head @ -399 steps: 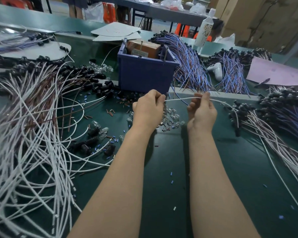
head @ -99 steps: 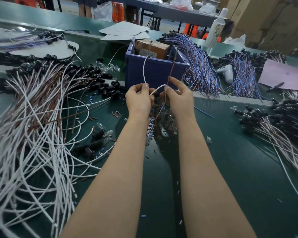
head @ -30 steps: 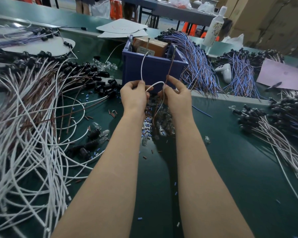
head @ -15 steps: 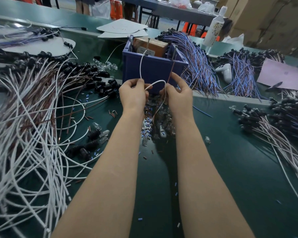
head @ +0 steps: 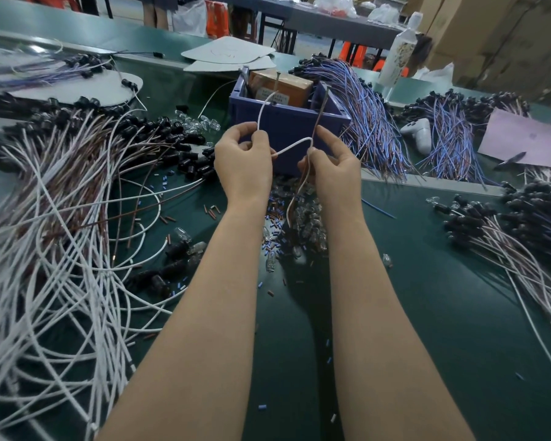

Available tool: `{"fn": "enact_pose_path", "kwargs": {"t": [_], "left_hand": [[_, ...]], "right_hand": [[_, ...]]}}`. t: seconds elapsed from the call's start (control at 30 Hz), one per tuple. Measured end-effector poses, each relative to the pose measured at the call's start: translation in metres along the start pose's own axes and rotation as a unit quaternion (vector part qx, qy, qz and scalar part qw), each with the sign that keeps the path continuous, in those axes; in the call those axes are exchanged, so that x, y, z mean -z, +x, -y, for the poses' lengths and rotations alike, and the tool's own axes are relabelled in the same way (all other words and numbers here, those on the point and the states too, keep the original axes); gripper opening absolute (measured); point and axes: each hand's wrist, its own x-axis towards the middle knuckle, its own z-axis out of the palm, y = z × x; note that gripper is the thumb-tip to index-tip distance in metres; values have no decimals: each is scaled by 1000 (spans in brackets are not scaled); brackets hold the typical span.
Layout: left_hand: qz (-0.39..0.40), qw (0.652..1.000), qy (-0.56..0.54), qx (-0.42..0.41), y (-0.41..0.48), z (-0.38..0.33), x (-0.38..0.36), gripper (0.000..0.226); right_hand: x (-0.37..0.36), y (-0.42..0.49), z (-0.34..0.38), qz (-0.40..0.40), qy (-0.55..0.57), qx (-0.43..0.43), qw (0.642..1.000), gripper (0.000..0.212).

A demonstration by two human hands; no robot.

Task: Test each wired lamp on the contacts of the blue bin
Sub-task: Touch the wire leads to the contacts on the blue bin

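Clearly, lamp wires (head: 291, 147) run white and brown.

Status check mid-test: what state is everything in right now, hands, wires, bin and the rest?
left hand, pinching the white wire
right hand, pinching the brown wire
white wire, looped up, end at the bin rim
brown wire, running up to the bin rim
blue bin, upright, open-topped
orange box, inside the bin
bottle, upright
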Motion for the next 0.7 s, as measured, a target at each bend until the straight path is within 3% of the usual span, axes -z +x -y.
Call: {"fn": "enact_pose_path", "kwargs": {"t": [0.3, 0.7], "left_hand": [[-21, 989, 125, -83, -5, -4, -1, 18], [-72, 973, 167, -141, -7, -3, 1, 20]], "right_hand": [[0, 0, -2, -1, 14, 0, 1000, 38], [0, 1, -2, -3, 24, -4, 1000, 40]]}}
